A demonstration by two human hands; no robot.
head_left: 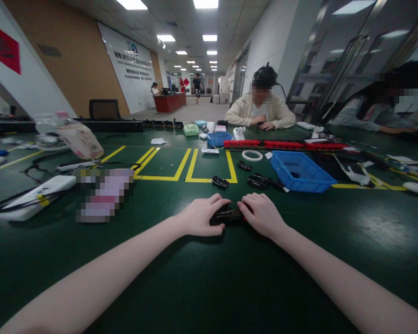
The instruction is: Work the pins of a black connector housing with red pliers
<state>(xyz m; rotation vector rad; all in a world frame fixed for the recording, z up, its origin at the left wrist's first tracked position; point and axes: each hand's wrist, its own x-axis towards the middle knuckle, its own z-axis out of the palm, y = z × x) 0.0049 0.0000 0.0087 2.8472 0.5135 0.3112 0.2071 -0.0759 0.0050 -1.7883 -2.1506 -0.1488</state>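
Note:
My left hand (pixel 204 217) is closed around a small black part (pixel 215 218) on the green table, thumb on the near side and fingers on the far side. My right hand (pixel 264 214) grips what looks like pliers (pixel 231 214), with dark metal jaws and a bit of red at the handle. The jaws point left and meet the black part; my fingers cover most of the handle. Just beyond my hands lie a black clip-like piece (pixel 220 182), a larger cluster of black pieces (pixel 258 180) and another black piece (pixel 244 165).
A blue bin (pixel 308 182) stands beyond my right hand. Farther back are a white ring (pixel 252 155), a red strip (pixel 245 144) and a smaller blue basket (pixel 218 139). Leftward lie a white power strip (pixel 38 197) with cables and a bottle (pixel 80 139). A person (pixel 261 106) sits opposite.

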